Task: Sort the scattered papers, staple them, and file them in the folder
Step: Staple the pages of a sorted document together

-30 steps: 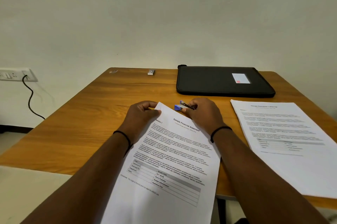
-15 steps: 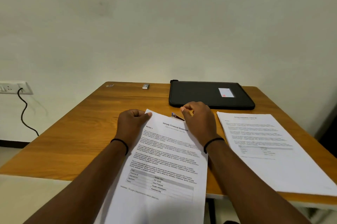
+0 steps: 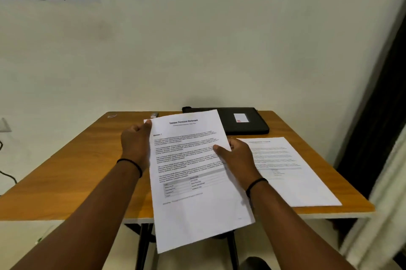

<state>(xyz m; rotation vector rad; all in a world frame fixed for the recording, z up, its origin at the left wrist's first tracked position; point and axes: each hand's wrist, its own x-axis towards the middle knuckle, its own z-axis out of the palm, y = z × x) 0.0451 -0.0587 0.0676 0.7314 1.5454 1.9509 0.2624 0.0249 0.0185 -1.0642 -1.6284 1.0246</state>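
Observation:
I hold a printed set of papers (image 3: 193,173) titled as a financial statement, lifted off the wooden table (image 3: 72,173) and tilted toward me. My left hand (image 3: 136,144) grips its upper left corner. My right hand (image 3: 235,157) pinches its right edge with the thumb on the page. The lifted sheets partly cover a closed black folder (image 3: 252,124) with a small white label, which lies at the table's far edge. A second set of papers (image 3: 285,166) lies flat on the right of the table. The stapler is hidden from view.
A small pale box (image 3: 154,114) and a tiny clip-like item (image 3: 112,116) lie at the table's far left edge. A wall socket (image 3: 4,125) with a cable is at the far left. A dark curtain (image 3: 377,115) hangs at the right.
The papers went from lying flat on the table to being lifted and tilted up. My right hand left the small blue stapler and took the page's right edge. The camera tilted upward.

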